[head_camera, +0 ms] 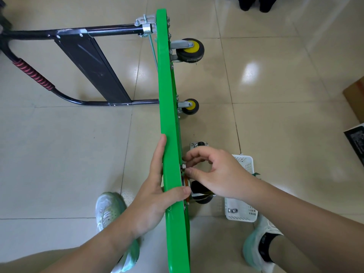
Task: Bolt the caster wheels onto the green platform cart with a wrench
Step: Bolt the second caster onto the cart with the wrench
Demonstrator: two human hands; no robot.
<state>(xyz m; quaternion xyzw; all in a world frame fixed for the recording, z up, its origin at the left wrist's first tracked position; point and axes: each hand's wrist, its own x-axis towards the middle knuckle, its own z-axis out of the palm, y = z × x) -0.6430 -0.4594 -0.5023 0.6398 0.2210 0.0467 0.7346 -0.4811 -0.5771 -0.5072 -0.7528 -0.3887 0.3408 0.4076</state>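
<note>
Cart (167, 95) is up on its long edge on the floor (275, 115), green and running straight away from the camera, with the black handle (78, 34) lying flat off to the left. Two wheels are on at the far end: the far wheel (190, 50) and, nearer, the second wheel (190, 106). Both stick out to the right with their brackets against the underside. Whether their bolts are wrenched down is too small to tell.

Action is at the near end. The left hand (153, 194) clamps the top edge, fingers flat along the left face and thumb hooked over onto the right side. There it seems to press the third wheel (199, 189) against the underside. The right hand (216, 174) comes in from the right, its grip a thumb-and-forefinger pinch on a small nut (183, 166) at that wheel's mount, the other fingers loosely curled. That looks like finger-threading, not tightening.

Fourth wheel (199, 145) lies loose on the floor just beyond the right hand, untouched. A white basket (244, 162) sits beside the right wrist with a few bits of hardware (232, 210) in its bottom. No wrench anywhere in sight.

My read: two wheels mounted, the third being started by hand, the fourth to come, and wrench work to do on this one at least.
</note>
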